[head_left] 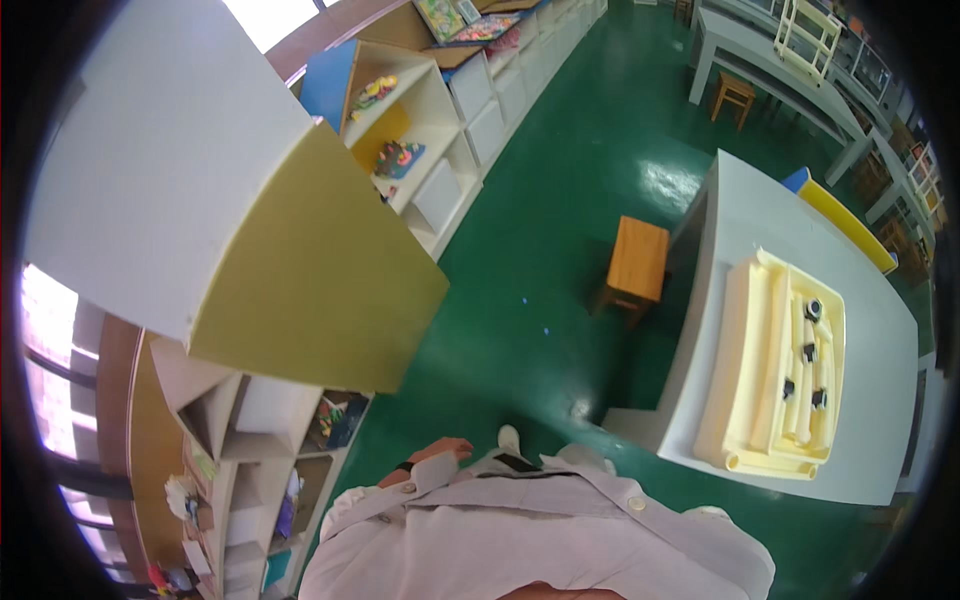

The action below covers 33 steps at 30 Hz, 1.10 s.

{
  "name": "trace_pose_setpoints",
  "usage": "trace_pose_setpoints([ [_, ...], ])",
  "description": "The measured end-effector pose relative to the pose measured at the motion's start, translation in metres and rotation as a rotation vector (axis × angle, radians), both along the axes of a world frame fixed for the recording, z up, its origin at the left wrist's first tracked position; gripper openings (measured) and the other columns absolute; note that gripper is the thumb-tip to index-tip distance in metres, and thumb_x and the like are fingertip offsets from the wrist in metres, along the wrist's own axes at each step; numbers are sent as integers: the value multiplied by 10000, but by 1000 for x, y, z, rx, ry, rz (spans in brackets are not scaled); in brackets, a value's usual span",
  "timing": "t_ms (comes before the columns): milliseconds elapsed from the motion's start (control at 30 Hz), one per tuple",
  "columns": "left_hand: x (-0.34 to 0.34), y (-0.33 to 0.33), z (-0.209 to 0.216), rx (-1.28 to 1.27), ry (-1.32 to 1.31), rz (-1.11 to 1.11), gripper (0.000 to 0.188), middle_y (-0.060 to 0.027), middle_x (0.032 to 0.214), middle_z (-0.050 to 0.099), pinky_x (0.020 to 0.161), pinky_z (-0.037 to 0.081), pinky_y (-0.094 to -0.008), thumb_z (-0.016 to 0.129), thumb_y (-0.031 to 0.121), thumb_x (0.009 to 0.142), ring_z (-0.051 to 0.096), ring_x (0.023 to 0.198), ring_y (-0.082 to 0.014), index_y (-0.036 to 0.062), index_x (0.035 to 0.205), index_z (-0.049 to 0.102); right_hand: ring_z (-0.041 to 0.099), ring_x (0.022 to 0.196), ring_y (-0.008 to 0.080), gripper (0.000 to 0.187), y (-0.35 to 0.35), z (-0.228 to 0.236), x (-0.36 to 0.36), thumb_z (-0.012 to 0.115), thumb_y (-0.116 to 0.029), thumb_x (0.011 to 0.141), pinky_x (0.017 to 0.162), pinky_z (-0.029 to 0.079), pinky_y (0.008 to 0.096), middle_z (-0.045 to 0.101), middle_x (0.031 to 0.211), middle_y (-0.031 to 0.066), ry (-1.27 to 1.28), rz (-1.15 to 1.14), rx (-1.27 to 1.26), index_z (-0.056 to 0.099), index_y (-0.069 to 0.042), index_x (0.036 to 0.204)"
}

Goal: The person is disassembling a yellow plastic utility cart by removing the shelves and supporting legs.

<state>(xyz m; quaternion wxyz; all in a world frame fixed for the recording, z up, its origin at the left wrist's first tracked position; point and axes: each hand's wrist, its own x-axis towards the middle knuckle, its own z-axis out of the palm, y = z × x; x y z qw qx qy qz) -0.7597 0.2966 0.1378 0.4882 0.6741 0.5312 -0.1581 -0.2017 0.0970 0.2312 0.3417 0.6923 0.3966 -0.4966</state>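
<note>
My left hand (pixel 447 451) hangs at the left of my body, below the hem of the pale shirt (pixel 540 530), with a dark band at its wrist. Its fingers look loosely stretched and nothing shows in them. The green floor (pixel 500 350) lies beneath it, and a white shoe (pixel 509 439) shows just to its right. My right hand cannot be made out. To the right, a grey table (pixel 740 220) bears a cream plastic frame (pixel 735 370) with raised rims, tube-like bars and several small black fittings. No hand touches it.
A wooden stool (pixel 640 255) stands beside the table's left edge. On the left rises a cabinet with an olive side panel (pixel 320 270). White shelving (pixel 440 130) with colourful crafts runs along that side; more shelves (pixel 240 480) stand nearer. Further tables (pixel 770 75) fill the far right.
</note>
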Motion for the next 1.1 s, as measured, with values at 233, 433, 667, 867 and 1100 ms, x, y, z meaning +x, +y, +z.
trace_pose_setpoints([
  [233, 2, 147, 182, 135, -465, -132, 709, -137, 1323, 358, 923, 375, -373, 590, 336, 785, 451, 1131, -271, 91, 1353, 243, 523, 757, 240, 218, 126, -127, -88, 503, -243, 826, 648, 441, 347, 531, 862, 135, 450, -482, 320, 516, -36, 897],
  [433, 29, 263, 299, -71, -920, -12, 883, -164, 1291, 401, 987, 280, -431, 718, 218, 688, 381, 1204, -282, 137, 1382, 179, 514, 620, 216, 188, 210, -201, -78, 503, -230, 813, 550, 432, 360, 527, 704, 112, 510, -492, 225, 532, -64, 730],
  [667, 60, 434, 328, 152, -1050, -369, 871, -196, 1232, 466, 956, 328, -421, 723, 67, 566, 436, 1154, -333, 90, 1328, 303, 577, 859, 336, 287, 524, -176, -52, 474, -243, 831, 754, 451, 398, 606, 895, 196, 350, -486, 934, 581, -18, 973],
  [867, 164, 572, 351, -216, -820, -581, 799, -156, 1260, 450, 995, 290, -365, 687, 12, 635, 407, 1189, -274, 71, 1328, 295, 589, 858, 273, 281, 732, -72, 0, 511, -260, 839, 759, 459, 347, 605, 935, 152, 616, -450, 1302, 562, -31, 992],
  [1100, 273, 767, 316, 374, -1277, -652, 933, -171, 913, 632, 835, 431, -486, 828, 112, 534, 630, 833, -290, 128, 1315, 316, 580, 804, 331, 275, 783, -151, 97, 521, -283, 810, 715, 465, 377, 612, 872, 160, 317, -427, 1356, 587, -42, 926],
])
